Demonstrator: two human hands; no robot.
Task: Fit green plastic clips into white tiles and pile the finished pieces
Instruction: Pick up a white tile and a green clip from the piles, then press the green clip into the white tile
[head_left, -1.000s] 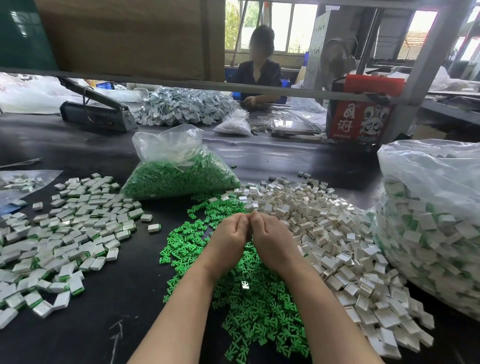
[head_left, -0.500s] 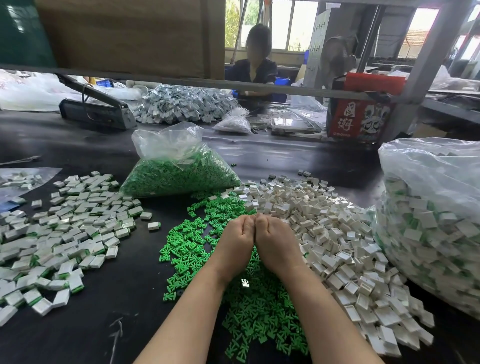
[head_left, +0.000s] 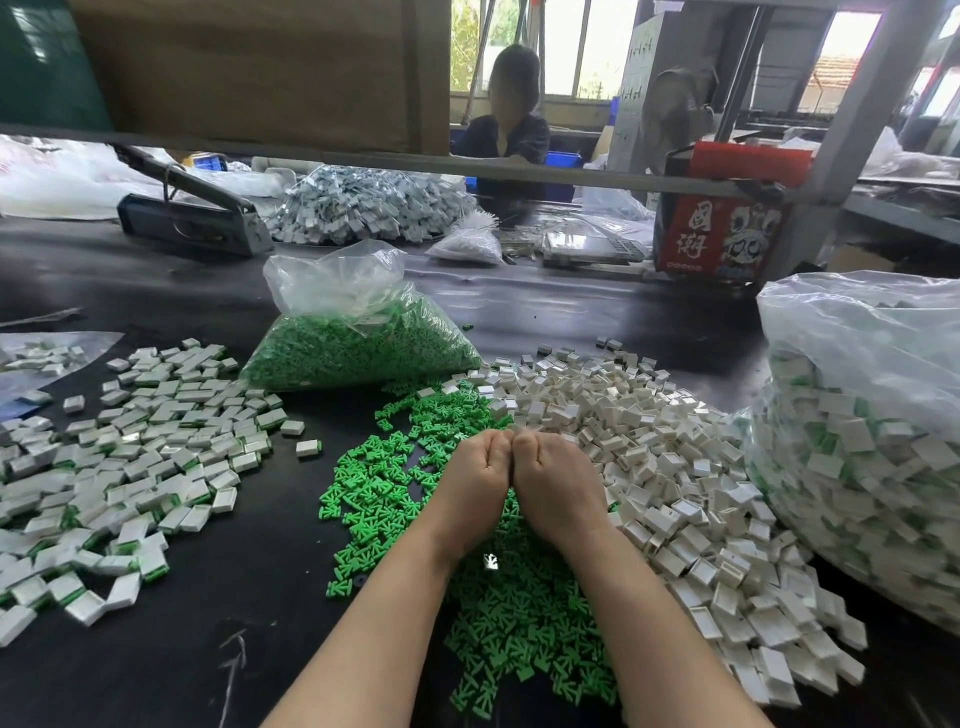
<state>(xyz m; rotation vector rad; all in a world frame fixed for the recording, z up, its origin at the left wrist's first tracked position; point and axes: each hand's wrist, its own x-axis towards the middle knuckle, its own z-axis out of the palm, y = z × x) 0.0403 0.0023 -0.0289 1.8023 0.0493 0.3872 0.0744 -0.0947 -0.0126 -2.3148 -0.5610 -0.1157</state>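
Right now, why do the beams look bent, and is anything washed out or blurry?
Head view: the wide lens bows the grey beam and tilts the post; the windows are blown out white by daylight; the clear bag of green clips shows soft glare; the seated person's face is blurred; the hands, left and right, look sharp.

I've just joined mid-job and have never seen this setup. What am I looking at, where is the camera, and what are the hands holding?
There is no machine: a head-worn camera looks down at a person's bare left hand and right hand, knuckles together, fingers curled away; anything held is hidden. They hover over loose green plastic clips on a black table. Empty white tiles lie right, finished white-and-green pieces left. A clear bag of green clips sits behind, a bag of finished pieces far right.
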